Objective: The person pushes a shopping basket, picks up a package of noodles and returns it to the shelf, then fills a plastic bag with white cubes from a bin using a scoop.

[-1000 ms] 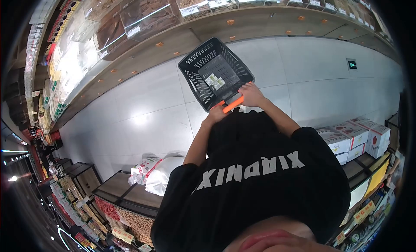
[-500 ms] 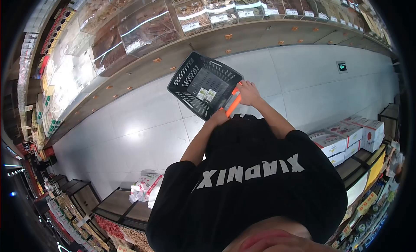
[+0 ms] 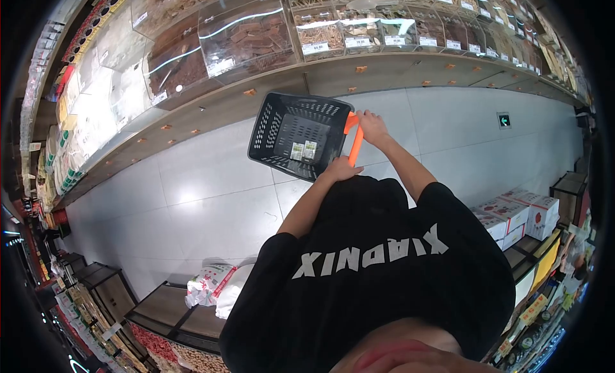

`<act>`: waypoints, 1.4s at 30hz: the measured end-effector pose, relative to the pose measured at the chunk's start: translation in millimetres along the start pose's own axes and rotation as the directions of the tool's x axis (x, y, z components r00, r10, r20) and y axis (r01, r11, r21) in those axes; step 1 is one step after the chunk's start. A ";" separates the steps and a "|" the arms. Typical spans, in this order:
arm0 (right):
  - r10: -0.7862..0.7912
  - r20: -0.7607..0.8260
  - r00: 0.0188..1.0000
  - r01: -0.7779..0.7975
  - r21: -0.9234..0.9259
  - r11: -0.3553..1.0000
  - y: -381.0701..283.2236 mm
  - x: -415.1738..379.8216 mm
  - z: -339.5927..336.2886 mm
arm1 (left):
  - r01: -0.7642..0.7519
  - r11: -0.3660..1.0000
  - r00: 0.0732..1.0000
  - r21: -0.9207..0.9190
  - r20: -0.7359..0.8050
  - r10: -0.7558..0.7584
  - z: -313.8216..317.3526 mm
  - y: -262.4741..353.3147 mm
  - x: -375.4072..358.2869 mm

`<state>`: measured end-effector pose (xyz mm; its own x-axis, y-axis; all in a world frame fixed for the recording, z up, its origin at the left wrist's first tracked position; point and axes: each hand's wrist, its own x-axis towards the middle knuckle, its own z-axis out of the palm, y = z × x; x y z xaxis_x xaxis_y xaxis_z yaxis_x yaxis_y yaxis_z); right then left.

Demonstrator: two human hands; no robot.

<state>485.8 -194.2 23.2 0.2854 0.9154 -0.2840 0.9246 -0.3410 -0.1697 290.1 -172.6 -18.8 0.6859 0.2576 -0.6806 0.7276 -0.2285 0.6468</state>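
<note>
A dark grey shopping basket (image 3: pixel 272 132) with slotted walls hangs in front of my body, its opening facing me. Two small packets with green and white labels (image 3: pixel 303 150) lie on its bottom. My left hand (image 3: pixel 344 168) is closed at the lower end of the orange handle (image 3: pixel 356 148). At the handle's upper end, beside the basket rim, my right hand (image 3: pixel 372 127) is closed on it too. The fingers of both hands are partly hidden.
Clear bins of dried goods (image 3: pixel 246 36) line the shelf ahead, above a wooden base (image 3: pixel 218 107). White cartons (image 3: pixel 509 213) stand at the right. White and red bags (image 3: pixel 208 284) sit on a low stand behind left. A green arrow sign (image 3: pixel 504 120) marks the tiled floor.
The basket has turned and now lies more level in view, with its far edge lower. Both hands have shifted with the handle, and the shelf bins appear lower and further right.
</note>
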 end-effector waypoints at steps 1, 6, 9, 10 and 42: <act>0.023 -0.015 1.000 -0.023 0.025 0.999 -4.3 5.2 4.0 | 0.014 1.000 1.000 -0.008 0.005 -0.014 -7.6 1.9 -4.1; 0.032 -0.143 0.989 0.000 0.220 0.976 -36.6 11.4 11.2 | 0.057 0.998 0.992 -0.041 -0.107 -0.061 -39.4 2.9 -18.9; -0.033 -0.145 0.989 0.066 0.229 0.971 -63.2 3.9 5.4 | 0.022 0.995 0.982 -0.094 -0.186 -0.039 -49.2 -9.7 -19.7; -0.029 -0.150 0.988 0.067 0.255 0.964 -70.0 2.3 7.2 | -0.001 0.995 0.975 -0.104 -0.221 -0.022 -51.7 -11.9 -21.7; -0.562 0.318 0.764 0.436 0.387 0.812 -170.8 164.0 -43.5 | 0.427 0.867 0.460 -0.257 -0.763 -0.453 -165.8 -43.7 -11.5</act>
<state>385.6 23.4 46.7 -0.3817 0.8224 -0.4218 0.7783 0.0397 -0.6267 248.6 -9.9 17.8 -0.0224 0.9388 -0.3437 0.9210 0.1531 0.3581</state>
